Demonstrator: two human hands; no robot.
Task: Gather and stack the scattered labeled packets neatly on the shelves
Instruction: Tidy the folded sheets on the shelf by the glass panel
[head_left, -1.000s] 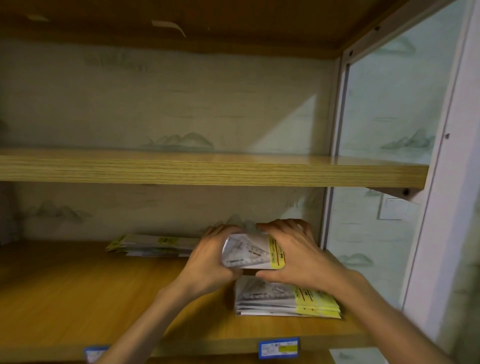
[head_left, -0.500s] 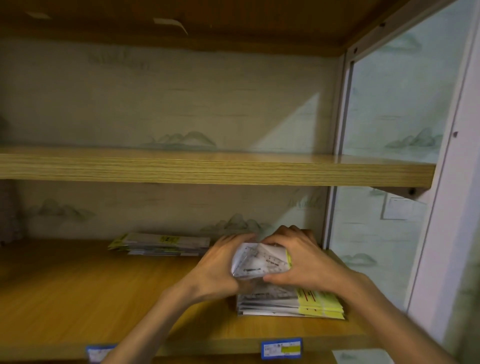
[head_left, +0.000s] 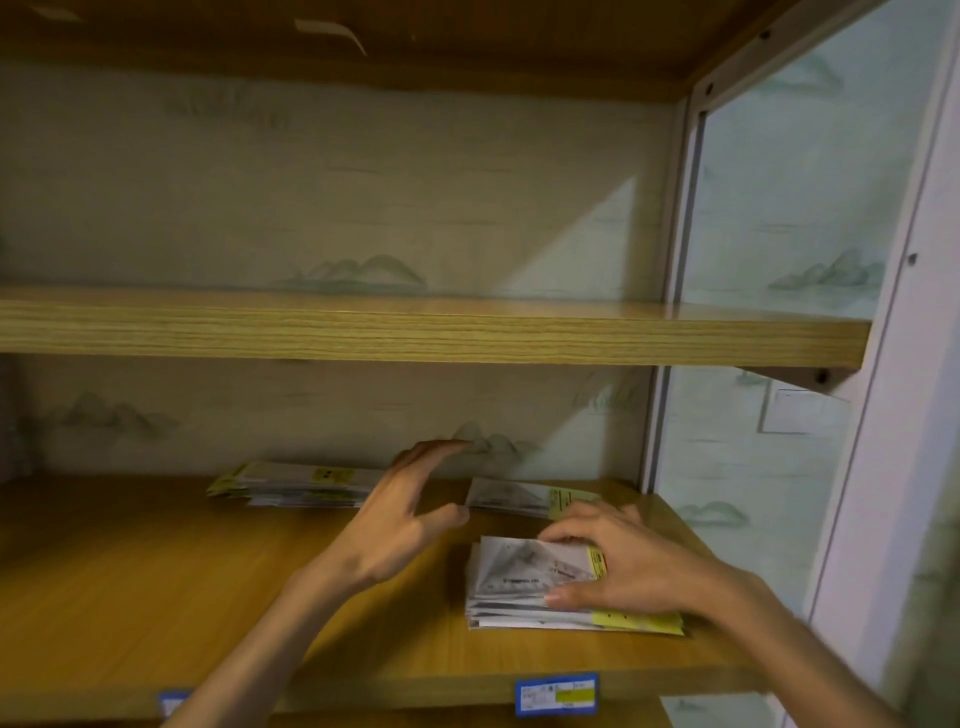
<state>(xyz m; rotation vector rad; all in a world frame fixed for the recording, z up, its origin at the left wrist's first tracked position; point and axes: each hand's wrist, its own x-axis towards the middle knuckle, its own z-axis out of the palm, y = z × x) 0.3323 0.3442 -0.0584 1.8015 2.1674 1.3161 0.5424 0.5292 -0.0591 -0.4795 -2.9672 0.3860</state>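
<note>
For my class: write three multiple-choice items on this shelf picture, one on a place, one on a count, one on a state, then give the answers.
1. Where is the right hand?
A. on the front stack
B. on the upper shelf
C. on the blue label

2. How many groups of packets lie on the lower shelf?
A. one
B. three
C. five

3. The left hand is
A. gripping a packet
B. a fist
C. open, holding nothing

Answers: A, its fingers press the top packet; B, front stack, back stack, lone packet; C, fingers spread in the air.
</note>
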